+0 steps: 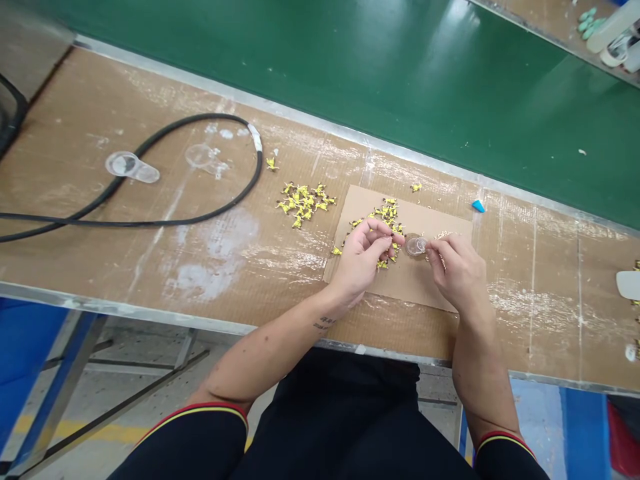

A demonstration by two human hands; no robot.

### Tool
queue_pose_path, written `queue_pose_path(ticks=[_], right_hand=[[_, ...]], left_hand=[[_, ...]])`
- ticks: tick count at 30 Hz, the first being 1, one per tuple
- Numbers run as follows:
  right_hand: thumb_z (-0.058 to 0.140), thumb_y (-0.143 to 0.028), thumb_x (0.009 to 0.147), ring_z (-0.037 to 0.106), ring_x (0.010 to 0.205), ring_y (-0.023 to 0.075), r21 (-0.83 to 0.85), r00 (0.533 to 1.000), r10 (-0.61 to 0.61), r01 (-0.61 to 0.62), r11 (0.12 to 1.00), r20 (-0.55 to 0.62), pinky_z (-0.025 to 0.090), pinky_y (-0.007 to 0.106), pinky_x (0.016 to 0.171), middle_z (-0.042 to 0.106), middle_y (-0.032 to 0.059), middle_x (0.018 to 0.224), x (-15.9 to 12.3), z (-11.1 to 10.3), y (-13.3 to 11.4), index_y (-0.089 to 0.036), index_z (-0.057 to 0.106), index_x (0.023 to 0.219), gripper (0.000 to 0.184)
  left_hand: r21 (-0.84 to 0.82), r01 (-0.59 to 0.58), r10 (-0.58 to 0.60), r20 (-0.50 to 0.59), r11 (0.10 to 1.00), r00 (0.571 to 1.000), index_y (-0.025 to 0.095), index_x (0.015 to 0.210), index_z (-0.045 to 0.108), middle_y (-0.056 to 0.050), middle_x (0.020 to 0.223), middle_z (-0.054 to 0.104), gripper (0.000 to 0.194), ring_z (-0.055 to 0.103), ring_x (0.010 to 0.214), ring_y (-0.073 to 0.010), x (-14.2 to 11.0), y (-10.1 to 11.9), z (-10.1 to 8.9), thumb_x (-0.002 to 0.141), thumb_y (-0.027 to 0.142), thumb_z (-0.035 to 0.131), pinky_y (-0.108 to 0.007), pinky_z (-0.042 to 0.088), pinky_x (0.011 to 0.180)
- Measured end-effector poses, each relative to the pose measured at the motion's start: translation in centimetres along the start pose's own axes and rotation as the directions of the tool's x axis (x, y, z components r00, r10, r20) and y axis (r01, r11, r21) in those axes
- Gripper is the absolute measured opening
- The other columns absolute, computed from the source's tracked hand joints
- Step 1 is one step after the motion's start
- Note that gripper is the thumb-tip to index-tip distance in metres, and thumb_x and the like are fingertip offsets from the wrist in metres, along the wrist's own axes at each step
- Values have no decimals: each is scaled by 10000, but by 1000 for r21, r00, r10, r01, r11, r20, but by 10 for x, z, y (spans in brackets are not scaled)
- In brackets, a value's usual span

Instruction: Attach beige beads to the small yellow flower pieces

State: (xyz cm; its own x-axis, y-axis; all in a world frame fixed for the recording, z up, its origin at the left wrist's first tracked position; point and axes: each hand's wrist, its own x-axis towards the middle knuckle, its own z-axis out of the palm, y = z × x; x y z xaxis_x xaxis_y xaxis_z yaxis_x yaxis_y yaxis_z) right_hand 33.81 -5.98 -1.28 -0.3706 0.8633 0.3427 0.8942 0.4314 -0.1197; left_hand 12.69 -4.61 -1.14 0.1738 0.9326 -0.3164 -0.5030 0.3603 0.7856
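My left hand (361, 257) is closed in a pinch above a sheet of cardboard (400, 287). A tiny dark bit shows at its fingertips; what it belongs to is hidden. Under and beside these fingers lies a group of small yellow figures (387, 212) with dark ends. To the right, a small clear round cup (414, 245) rests on the cardboard. My right hand (459, 272) pinches at the cup's right side, its thumb and forefinger pressed together; what they hold is too small to tell. Tiny pale pieces (443, 235) are scattered just beyond this hand.
Another cluster of yellow figures (304, 202) lies left of the cardboard. A looped black cable (200, 222) and a clear plastic scoop-like piece (131, 167) occupy the left side. A blue cone-shaped piece (479, 206) sits near the back edge. Beyond it runs a green surface (325, 73).
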Motion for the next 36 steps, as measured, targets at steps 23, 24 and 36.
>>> queue_pose_path(ticks=[23, 24, 36], right_hand=[[565, -183, 1011, 673, 850, 200, 665, 940, 140, 111, 738, -312, 583, 379, 738, 652, 26, 907, -8, 0, -40, -254, 614, 1046, 93], [564, -183, 1013, 683, 855, 201, 671, 941, 139, 113, 733, -310, 594, 381, 740, 663, 28, 917, -9, 1, -41, -257, 614, 1053, 97], [599, -116, 988, 735, 859, 193, 597, 929, 67, 178, 782, -364, 634, 358, 726, 728, 30, 914, -7, -1, -39, -250, 638, 1085, 170]], left_hand=[[-67, 66, -45, 276, 996, 960, 144, 819, 718, -31, 780, 773, 331, 746, 699, -136, -13, -14, 4, 713, 359, 946, -257, 631, 698], [-81, 69, -44, 281, 994, 959, 143, 817, 724, -31, 781, 776, 334, 747, 695, -132, -13, -15, 3, 708, 360, 952, -250, 632, 694], [-87, 68, -43, 263, 994, 964, 144, 782, 744, -11, 739, 763, 360, 715, 648, -99, -13, -10, 6, 640, 360, 996, -223, 622, 692]])
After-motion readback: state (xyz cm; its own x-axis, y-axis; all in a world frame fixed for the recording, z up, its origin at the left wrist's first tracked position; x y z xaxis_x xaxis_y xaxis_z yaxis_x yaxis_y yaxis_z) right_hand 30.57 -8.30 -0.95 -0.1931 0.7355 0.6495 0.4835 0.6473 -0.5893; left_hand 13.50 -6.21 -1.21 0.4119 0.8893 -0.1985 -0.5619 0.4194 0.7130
